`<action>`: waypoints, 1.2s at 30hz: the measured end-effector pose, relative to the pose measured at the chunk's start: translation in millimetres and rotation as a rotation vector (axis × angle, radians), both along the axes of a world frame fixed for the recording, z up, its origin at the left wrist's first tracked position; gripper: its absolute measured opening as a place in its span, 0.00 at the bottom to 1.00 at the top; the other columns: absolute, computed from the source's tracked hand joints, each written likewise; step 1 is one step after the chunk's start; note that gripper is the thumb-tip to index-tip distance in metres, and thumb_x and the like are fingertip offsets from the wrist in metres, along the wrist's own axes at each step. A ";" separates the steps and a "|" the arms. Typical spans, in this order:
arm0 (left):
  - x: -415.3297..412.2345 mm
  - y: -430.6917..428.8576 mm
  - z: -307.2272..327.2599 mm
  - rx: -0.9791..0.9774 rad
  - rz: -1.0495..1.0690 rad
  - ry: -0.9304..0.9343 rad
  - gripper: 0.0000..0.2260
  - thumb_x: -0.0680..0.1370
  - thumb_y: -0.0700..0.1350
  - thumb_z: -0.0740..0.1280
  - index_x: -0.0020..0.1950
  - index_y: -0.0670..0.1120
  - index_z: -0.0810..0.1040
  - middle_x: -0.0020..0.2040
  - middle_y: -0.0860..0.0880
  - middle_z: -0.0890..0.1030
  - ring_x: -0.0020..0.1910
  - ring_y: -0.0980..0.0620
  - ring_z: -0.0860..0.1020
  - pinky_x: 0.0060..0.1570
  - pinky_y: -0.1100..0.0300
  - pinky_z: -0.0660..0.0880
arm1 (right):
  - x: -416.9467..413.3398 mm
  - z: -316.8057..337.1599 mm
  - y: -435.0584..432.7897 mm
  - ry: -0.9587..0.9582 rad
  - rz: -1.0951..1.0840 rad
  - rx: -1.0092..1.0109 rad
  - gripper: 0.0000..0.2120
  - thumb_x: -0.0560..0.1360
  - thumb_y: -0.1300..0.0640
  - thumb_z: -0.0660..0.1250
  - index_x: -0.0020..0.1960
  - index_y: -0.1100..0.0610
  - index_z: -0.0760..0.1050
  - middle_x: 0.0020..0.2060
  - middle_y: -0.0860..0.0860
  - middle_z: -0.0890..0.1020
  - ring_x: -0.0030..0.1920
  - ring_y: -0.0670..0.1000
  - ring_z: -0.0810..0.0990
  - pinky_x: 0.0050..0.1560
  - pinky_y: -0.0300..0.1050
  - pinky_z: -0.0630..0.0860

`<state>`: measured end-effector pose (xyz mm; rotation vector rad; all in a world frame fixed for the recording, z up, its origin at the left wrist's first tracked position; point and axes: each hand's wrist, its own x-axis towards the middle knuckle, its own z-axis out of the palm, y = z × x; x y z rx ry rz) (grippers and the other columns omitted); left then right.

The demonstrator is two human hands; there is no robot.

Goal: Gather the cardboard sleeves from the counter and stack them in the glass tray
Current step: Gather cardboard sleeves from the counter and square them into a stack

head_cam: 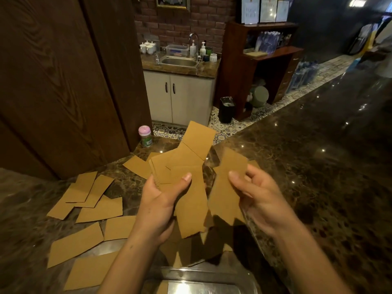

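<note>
My left hand [162, 201] grips a fanned bunch of brown cardboard sleeves [186, 166] above the dark marble counter [318, 166]. My right hand [257, 194] pinches a single cardboard sleeve [228, 187] just to the right of the bunch. Several loose sleeves [93, 200] lie flat on the counter to the left, some overlapping. More sleeves [191, 251] lie in shadow under my hands. The glass tray [201, 281] sits at the bottom edge, between my forearms, with one brown sleeve partly showing inside it.
A small jar with a pink lid [145, 136] stands at the counter's far left corner beside a dark wooden panel [53, 81]. Beyond the counter are a sink [180, 61], white cabinets and a black bin [227, 110] on the tiled floor.
</note>
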<state>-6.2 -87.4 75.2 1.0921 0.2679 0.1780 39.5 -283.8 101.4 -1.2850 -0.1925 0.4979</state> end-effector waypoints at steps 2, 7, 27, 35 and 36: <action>1.9 -3.8 -2.9 -0.016 0.032 -0.010 0.22 0.69 0.40 0.74 0.62 0.45 0.78 0.55 0.43 0.87 0.55 0.43 0.85 0.50 0.50 0.83 | -16.6 -16.1 11.9 0.047 -0.126 0.034 0.19 0.70 0.59 0.74 0.60 0.57 0.80 0.49 0.53 0.89 0.50 0.51 0.88 0.50 0.48 0.86; 3.8 -5.9 -7.6 -0.027 0.073 -0.017 0.21 0.69 0.39 0.74 0.61 0.46 0.79 0.53 0.44 0.87 0.52 0.45 0.86 0.47 0.52 0.84 | -32.7 -29.8 24.1 -0.048 -0.134 -0.176 0.12 0.73 0.61 0.77 0.57 0.58 0.84 0.50 0.55 0.89 0.53 0.57 0.88 0.57 0.53 0.84; -13.4 -20.3 -10.9 0.197 0.063 0.045 0.18 0.78 0.54 0.71 0.66 0.49 0.76 0.59 0.47 0.86 0.58 0.45 0.85 0.57 0.45 0.82 | -45.9 -4.0 19.3 -1.040 -0.383 -0.812 0.13 0.74 0.59 0.77 0.56 0.50 0.81 0.34 0.33 0.76 0.32 0.36 0.80 0.32 0.20 0.71; -19.8 -21.4 -21.8 0.124 -0.009 0.072 0.17 0.70 0.55 0.72 0.56 0.50 0.81 0.50 0.47 0.88 0.56 0.45 0.84 0.62 0.45 0.77 | -63.0 -10.4 31.9 -1.127 -0.180 -1.011 0.13 0.73 0.57 0.76 0.55 0.48 0.77 0.43 0.42 0.83 0.43 0.42 0.81 0.41 0.42 0.83; -19.9 -18.4 -23.2 0.102 0.006 0.071 0.18 0.69 0.53 0.74 0.57 0.49 0.81 0.50 0.46 0.88 0.56 0.44 0.84 0.60 0.46 0.78 | -62.7 -7.9 31.4 -1.125 -0.141 -1.015 0.12 0.75 0.56 0.74 0.56 0.47 0.77 0.46 0.41 0.83 0.45 0.42 0.81 0.44 0.42 0.83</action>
